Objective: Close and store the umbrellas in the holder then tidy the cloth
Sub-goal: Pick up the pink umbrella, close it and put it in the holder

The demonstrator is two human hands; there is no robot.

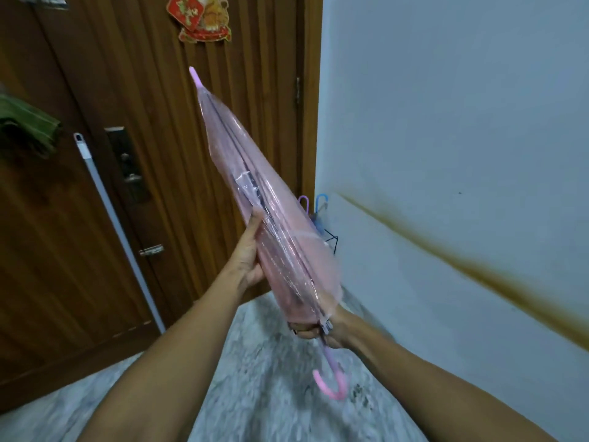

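Observation:
A folded pink see-through umbrella [251, 186] points up and to the left, its tip near the door. My left hand [248, 253] wraps around the canopy's lower half. My right hand [322, 330] grips the shaft just above the pink hooked handle [331, 381]. In the corner behind the umbrella stands a black wire holder [331, 242], mostly hidden, with a purple handle [304, 202] and a blue handle [320, 200] sticking out of it. A green cloth [25, 126] hangs at the left edge.
A brown wooden door [159, 122] with a lock fills the left and centre. A white pole [118, 228] leans against it. A white wall [446, 122] with a brown stain runs along the right. The floor [255, 378] is grey speckled stone.

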